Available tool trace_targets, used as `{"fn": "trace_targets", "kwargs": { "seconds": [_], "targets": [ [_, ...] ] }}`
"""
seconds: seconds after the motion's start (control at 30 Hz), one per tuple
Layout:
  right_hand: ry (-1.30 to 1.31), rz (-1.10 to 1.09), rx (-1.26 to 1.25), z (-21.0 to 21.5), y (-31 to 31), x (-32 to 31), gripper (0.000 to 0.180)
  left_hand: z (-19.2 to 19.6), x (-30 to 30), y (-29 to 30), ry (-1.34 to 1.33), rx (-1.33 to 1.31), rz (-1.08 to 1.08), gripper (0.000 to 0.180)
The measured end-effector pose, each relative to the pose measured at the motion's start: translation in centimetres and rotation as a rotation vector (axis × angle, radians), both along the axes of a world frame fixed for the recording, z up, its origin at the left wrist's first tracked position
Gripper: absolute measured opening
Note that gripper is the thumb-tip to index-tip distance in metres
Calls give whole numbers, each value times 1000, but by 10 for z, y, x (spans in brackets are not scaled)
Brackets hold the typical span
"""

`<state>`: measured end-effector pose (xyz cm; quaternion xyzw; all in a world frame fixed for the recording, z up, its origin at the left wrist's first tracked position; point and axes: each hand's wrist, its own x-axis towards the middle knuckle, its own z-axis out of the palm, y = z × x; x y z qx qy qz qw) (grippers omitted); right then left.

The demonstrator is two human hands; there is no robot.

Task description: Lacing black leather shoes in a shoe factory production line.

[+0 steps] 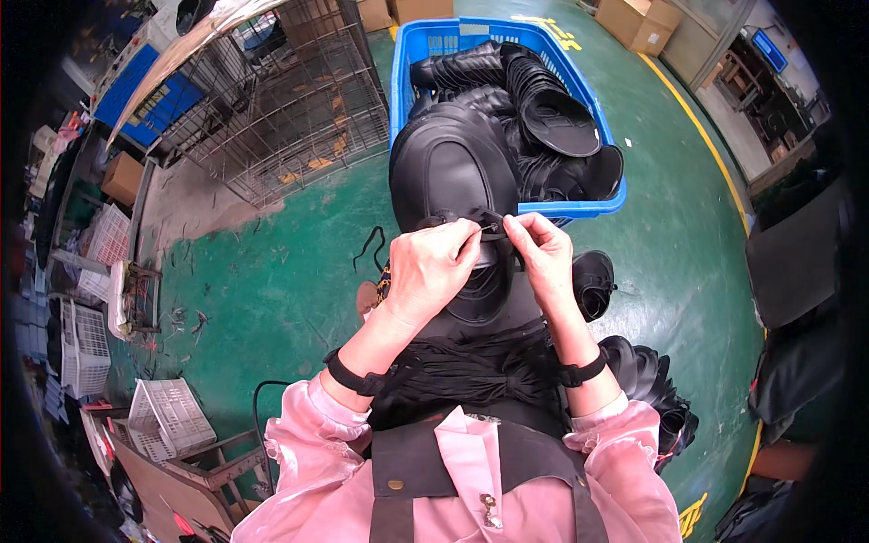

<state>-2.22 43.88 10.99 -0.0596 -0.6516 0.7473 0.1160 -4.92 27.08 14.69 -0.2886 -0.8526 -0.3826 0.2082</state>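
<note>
A black shoe upper [442,176] lies in front of me, toe pointing away. My left hand [433,264] is closed in a pinch over its throat, with a black shoelace [489,223] between thumb and finger. My right hand [543,258] pinches the same lace just to the right. The fingertips are close together but apart. The fingers partly hide the eyelets. A thick bundle of black laces [462,373] rests across my lap below the upper. To the right of my right hand sits another black shoe upper [593,285].
Beyond the upper stands a blue plastic basket [597,210] filled with stacked black uppers [554,113]. More uppers [647,380] are piled by my right side. A wire cage [281,100] is at the far left. White crates [167,418] and a wooden stand line the left.
</note>
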Motion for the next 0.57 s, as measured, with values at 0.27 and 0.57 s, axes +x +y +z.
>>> {"fn": "trace_targets", "kwargs": {
  "seconds": [0.27, 0.57],
  "targets": [
    [0, 81, -48, 4, 2, 0, 12, 0, -1, 4, 44, -122, -6, 6],
    [55, 86, -47, -6, 2, -5, 12, 12, 11, -3, 103, -126, 110, 38]
  ]
}}
